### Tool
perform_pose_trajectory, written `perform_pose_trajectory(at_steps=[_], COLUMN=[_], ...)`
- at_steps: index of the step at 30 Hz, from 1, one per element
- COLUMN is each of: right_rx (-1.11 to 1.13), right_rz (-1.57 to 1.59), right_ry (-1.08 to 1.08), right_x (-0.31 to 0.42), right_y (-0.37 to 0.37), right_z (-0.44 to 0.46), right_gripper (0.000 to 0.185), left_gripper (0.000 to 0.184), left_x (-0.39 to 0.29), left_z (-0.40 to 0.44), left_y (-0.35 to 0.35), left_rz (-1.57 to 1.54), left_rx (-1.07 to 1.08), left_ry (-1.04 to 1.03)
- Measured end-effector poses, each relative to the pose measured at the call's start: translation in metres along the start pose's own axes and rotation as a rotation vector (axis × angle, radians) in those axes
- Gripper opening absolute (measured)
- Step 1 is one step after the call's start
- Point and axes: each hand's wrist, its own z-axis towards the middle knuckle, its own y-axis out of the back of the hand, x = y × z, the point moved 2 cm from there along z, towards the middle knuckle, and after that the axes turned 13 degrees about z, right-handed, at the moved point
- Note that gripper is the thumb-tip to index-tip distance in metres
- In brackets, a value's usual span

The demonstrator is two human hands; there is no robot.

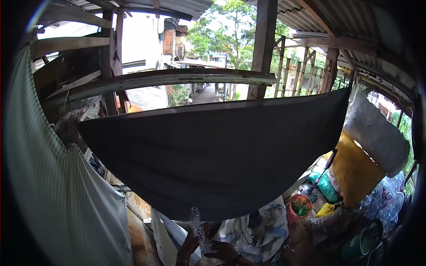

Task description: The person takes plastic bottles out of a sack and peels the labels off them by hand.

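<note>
A clear plastic bottle (195,218) stands nearly upright, slightly tilted, at the bottom middle of the view, its neck pointing up. My left hand (189,244) is closed around the bottle's left side; a bracelet shows at the wrist. On the right, my right hand (224,252) has its fingers on the lower part of the bottle, with a dark band at the wrist. Shadow hides some of the fingers. Just beyond the bottle hangs a dark cloth (213,155), and pale sacks (259,232) lie behind my hands.
A striped curtain (88,195) hangs at the left. To the right are a pink bucket (292,216) with green things inside, a yellow object (326,209), a green container (358,244) and a bag of clear plastic (386,201). A wooden beam (177,80) crosses above the cloth.
</note>
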Motion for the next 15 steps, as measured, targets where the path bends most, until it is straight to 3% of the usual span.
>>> perform_pose_trajectory(at_steps=[2, 4, 5, 7, 9, 10, 11, 13, 14, 15], right_rx=[-0.36, -0.366, -0.365, -0.39, -0.413, -0.427, -0.439, -0.434, -0.426, -0.426], right_rz=[0.515, 0.637, 0.767, 0.801, 0.838, 0.833, 0.829, 0.831, 0.832, 0.835], right_ry=[-0.374, -0.499, -0.622, -0.618, -0.617, -0.532, -0.447, -0.518, -0.585, -0.588], right_x=[-0.01, 0.012, 0.021, 0.03, 0.03, 0.026, 0.032, 0.038, 0.045, 0.052], right_y=[-0.02, -0.004, 0.001, -0.004, -0.015, -0.023, -0.022, -0.022, -0.02, -0.023], right_z=[0.007, 0.019, 0.023, 0.029, 0.034, 0.037, 0.043, 0.051, 0.054, 0.057], right_gripper=[0.047, 0.047, 0.047, 0.044, 0.042, 0.04, 0.038, 0.042, 0.046, 0.046], left_gripper=[0.056, 0.056, 0.056, 0.056, 0.048, 0.041, 0.041, 0.028, 0.028, 0.022], left_x=[0.021, 0.047, 0.063, 0.096, 0.055, 0.041, 0.041, 0.025, 0.017, 0.004], left_z=[-0.004, -0.004, -0.003, 0.001, -0.01, -0.014, -0.013, -0.016, -0.02, -0.021], left_y=[0.011, 0.026, 0.035, 0.056, 0.046, 0.042, 0.046, 0.052, 0.052, 0.05], left_rz=[0.16, 0.392, 0.708, 1.514, 0.911, 0.301, 0.299, 1.256, 1.258, 1.073], left_rx=[0.035, 0.075, 0.11, 0.155, 0.072, -0.011, -0.006, -0.087, -0.084, -0.082], left_ry=[0.023, 0.002, -0.128, -0.489, -0.169, 0.138, 0.142, -0.771, -0.765, -0.597])
